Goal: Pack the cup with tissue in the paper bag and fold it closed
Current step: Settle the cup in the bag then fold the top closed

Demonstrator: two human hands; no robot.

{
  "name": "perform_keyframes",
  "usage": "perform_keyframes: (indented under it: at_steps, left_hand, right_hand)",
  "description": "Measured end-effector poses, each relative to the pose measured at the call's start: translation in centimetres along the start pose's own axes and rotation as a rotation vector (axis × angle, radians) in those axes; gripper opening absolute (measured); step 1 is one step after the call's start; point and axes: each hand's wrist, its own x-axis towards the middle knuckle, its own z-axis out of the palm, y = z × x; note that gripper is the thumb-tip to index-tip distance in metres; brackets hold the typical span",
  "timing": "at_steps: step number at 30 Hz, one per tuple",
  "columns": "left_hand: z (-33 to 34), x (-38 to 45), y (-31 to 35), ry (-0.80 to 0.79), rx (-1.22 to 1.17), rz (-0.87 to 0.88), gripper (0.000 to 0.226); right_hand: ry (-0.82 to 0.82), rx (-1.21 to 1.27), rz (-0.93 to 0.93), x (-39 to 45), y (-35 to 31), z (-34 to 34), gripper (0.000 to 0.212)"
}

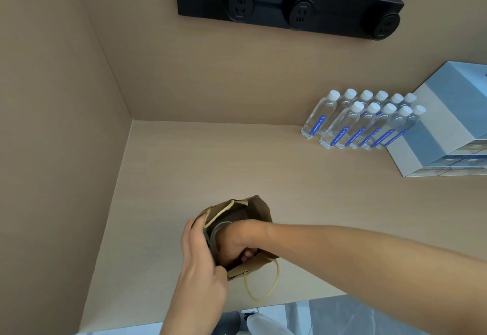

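A brown paper bag (259,209) with yellowish cord handles stands open on the beige counter near its front edge. Inside it I see part of a round rim of the cup (217,226), dim in the bag's shadow. My left hand (203,263) grips the bag's left wall and holds the mouth open. My right hand (237,242) is pushed down into the bag beside the cup, its fingers curled; what they hold is hidden. No tissue is visible.
Several clear water bottles (361,121) with white caps and blue labels stand at the back right, next to stacked blue-and-white boxes (448,129). A black socket strip (287,5) is on the back wall. A side wall closes the counter's left.
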Motion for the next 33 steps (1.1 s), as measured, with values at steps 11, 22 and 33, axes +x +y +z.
perform_keyframes:
  at_steps: [11, 22, 33]
  left_hand:
    - [0.0, 1.1, 0.3, -0.006, 0.057, 0.021, 0.089]
    - [0.9, 1.4, 1.1, -0.056, 0.111, 0.054, 0.087]
    - [1.2, 1.7, 1.6, -0.069, 0.160, 0.038, 0.086]
  right_hand:
    - [0.113, -0.703, -0.007, -5.2, 0.6, -2.1, 0.031]
    - [0.234, -0.189, 0.027, -5.6, 1.5, -4.0, 0.029]
    - [0.502, 0.089, 0.075, -2.6, 2.9, -1.4, 0.039]
